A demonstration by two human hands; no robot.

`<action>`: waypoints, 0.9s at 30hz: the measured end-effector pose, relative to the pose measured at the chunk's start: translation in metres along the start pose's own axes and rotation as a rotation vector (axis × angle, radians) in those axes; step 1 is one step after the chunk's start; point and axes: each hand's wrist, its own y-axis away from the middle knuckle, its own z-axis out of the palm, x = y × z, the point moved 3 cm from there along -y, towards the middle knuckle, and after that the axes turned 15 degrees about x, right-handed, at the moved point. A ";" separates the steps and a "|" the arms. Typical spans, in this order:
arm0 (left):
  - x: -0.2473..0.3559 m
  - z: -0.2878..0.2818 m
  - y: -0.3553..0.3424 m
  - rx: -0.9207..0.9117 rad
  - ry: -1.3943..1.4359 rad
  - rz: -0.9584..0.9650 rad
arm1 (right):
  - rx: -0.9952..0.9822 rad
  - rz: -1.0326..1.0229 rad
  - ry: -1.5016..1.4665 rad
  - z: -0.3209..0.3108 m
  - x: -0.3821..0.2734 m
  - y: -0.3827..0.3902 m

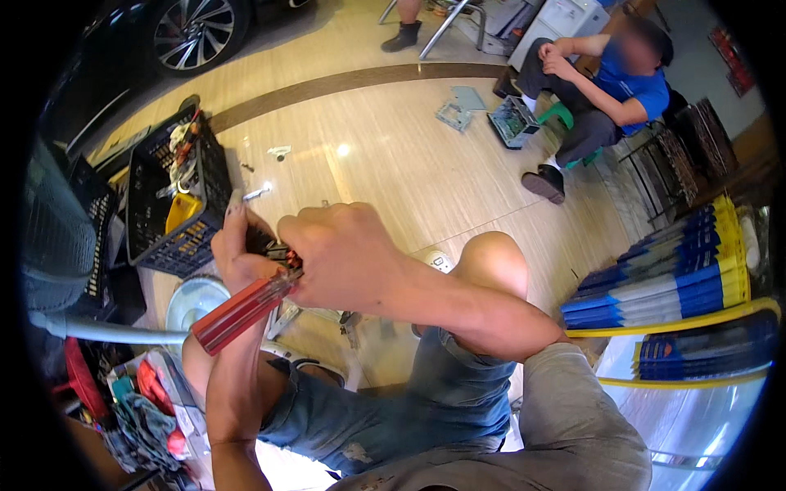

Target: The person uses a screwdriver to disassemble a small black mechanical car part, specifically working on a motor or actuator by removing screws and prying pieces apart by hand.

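Note:
In front of me, my left hand point(237, 248) is closed around a small dark part point(264, 244) with bits of red on it; fingers cover most of it, so its kind is unclear. My right hand point(348, 252) is in a fist pressed against the same spot. A screwdriver point(241, 313) with a red translucent handle sticks out from under the right hand, handle slanting down to the left across my left wrist. Its tip is hidden behind the fingers. Both hands touch or nearly touch each other above my left knee.
A black plastic crate point(176, 245) with tools stands at left, beside a pale round basin point(195, 299) and a fan point(57, 229). Ahead, a person point(630, 86) sits by an opened metal-cased device point(513, 123). Blue-and-yellow packages point(663, 270) fill a rack at right. A car wheel point(196, 33) is far left.

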 end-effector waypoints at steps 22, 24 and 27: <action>-0.034 -0.003 0.007 0.019 -0.363 0.203 | -0.006 0.139 -0.102 0.013 0.013 -0.007; -0.019 0.003 0.005 0.167 -0.542 0.391 | 0.018 0.141 -0.078 0.013 0.015 -0.006; -0.020 0.000 0.004 0.138 -0.566 0.425 | 0.058 0.064 -0.078 0.014 0.012 -0.005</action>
